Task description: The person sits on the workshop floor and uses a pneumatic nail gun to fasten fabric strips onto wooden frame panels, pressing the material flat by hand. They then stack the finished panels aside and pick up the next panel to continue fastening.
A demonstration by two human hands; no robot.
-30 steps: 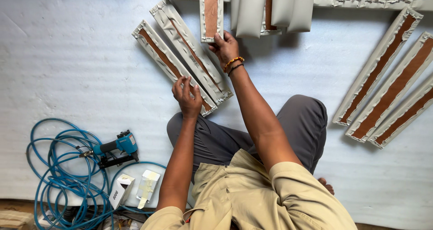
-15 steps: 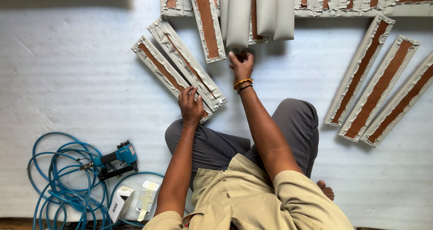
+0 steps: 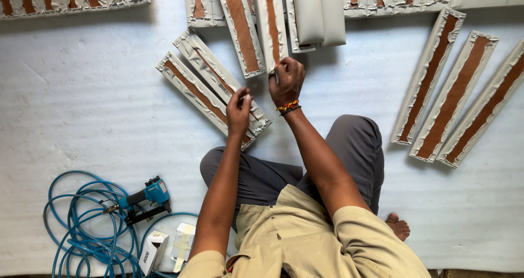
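Grey-padded slat (image 3: 271, 27) with brown centre, near end pinched in my right hand (image 3: 286, 81), my left hand (image 3: 239, 111) pressed, fingers curled, on angled slat pair (image 3: 210, 92), blue staple gun (image 3: 144, 197) beside coiled hose (image 3: 76, 229), white mat (image 3: 82, 103) beneath.

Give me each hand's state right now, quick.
Left hand: fingers curled, resting on the angled upholstered panel; a grip cannot be told.
Right hand: closed on the lower end of an upright panel strip.

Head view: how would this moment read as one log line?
left hand: resting on padded panel | right hand: gripping end of upright panel | staple gun: on floor, untouched
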